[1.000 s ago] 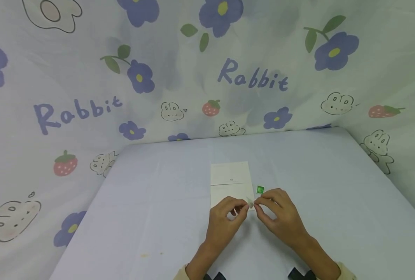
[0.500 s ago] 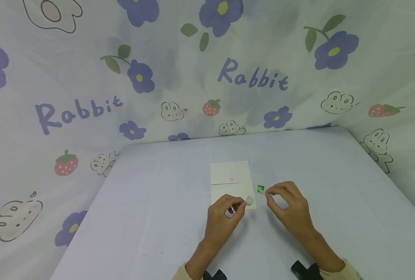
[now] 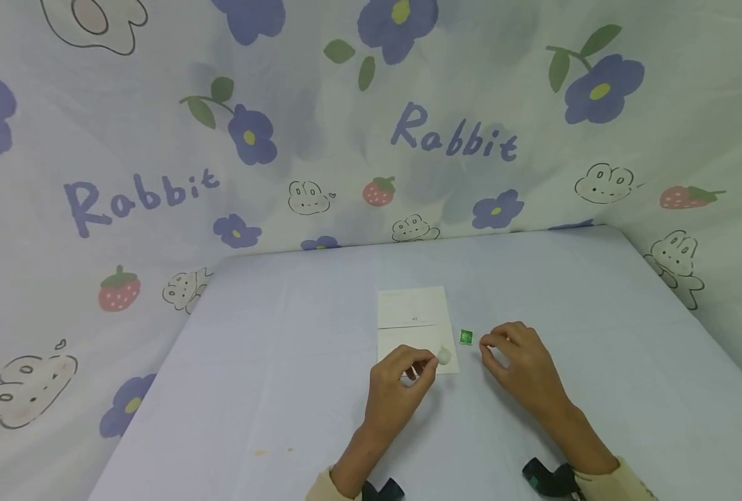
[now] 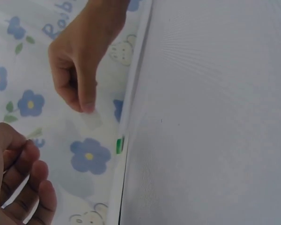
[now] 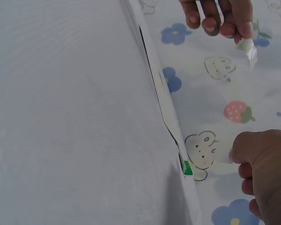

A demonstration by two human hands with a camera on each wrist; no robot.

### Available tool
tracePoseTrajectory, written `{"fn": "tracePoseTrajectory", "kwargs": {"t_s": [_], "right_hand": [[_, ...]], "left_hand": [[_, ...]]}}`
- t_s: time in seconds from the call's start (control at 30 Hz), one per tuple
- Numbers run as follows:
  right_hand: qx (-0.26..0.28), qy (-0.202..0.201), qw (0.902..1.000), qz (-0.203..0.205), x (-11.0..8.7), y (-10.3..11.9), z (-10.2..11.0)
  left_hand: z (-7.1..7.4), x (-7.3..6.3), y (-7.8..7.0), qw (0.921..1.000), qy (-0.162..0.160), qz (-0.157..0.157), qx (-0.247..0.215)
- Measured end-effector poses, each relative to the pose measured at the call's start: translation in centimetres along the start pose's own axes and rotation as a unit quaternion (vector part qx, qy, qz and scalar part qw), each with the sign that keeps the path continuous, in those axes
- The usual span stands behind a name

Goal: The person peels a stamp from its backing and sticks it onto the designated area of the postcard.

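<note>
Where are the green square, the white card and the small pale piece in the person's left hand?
Green square (image 3: pixel 466 337): head view, middle of its green face.
White card (image 3: pixel 410 306): head view, upper part, beyond the dark line.
Pale piece (image 3: pixel 445 356): head view, middle of its uncovered part.

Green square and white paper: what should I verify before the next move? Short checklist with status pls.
1. Left hand gripping the pale scrap: ok, pinched at the fingertips.
2. Pale scrap raised off the paper: ok, the right wrist view shows it in the air.
3. Green square on the table, clear of the paper: ok, gap visible.
4. Green square free of the right hand: ok, fingertips beside it, apart.
5. Right hand empty: cannot tell; fingertips pinched, maybe on faint clear film.
6. Paper fully flat: cannot tell; a dark line crosses it.
</note>
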State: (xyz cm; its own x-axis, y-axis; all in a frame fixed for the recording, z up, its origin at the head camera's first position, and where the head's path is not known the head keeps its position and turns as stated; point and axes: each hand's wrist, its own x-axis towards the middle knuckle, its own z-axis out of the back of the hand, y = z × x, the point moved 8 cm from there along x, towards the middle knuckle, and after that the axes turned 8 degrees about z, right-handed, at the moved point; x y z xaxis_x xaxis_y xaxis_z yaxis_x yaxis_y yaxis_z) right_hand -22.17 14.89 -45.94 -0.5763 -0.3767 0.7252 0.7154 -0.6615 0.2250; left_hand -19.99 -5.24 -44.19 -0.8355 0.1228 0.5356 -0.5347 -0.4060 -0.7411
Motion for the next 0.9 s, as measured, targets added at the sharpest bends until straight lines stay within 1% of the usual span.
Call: {"fn": "tracePoseTrajectory", "kwargs": {"t_s": [0.13,0.23,0.37,0.47,0.57,0.63,0.7,0.8,0.9], "right_hand": [[-0.014,0.017,0.9996,0.019,-0.2,0.0,-0.6],[-0.022,0.038,0.9987,0.025,-0.5,0.1,-1.1],[-0.02,0.064,0.9972,0.034,-0.7,0.4,-1.6],[-0.004,0.065,0.9975,0.025,-0.7,0.5,-1.5],[0.043,0.049,0.9978,-0.011,-0.6,0.4,-1.2],[0.087,0.026,0.9951,-0.04,-0.5,0.3,-0.9],[0.13,0.001,0.9891,-0.069,-0.5,0.3,-0.6],[0.186,-0.03,0.9779,-0.091,-0.3,0.8,-0.4],[0.223,-0.033,0.9687,-0.105,-0.2,1.6,-0.6]], "left_hand": [[-0.1,-0.1,0.3,0.9999,0.005,0.013,0.0],[-0.2,-0.2,0.6,0.9997,0.007,0.022,0.001],[-0.2,-0.2,0.7,0.9998,0.004,0.021,0.005],[-0.2,-0.3,0.7,0.9998,0.002,0.021,0.004],[-0.2,-0.3,0.6,0.9998,0.002,0.018,0.004],[-0.2,-0.4,0.3,0.9998,-0.004,0.001,0.022],[-0.1,-0.4,0.0,0.9985,-0.013,-0.021,0.049],[-0.1,-0.6,-0.3,0.9927,-0.027,-0.058,0.102],[-0.2,-0.7,-0.5,0.9868,-0.027,-0.082,0.137]]}}
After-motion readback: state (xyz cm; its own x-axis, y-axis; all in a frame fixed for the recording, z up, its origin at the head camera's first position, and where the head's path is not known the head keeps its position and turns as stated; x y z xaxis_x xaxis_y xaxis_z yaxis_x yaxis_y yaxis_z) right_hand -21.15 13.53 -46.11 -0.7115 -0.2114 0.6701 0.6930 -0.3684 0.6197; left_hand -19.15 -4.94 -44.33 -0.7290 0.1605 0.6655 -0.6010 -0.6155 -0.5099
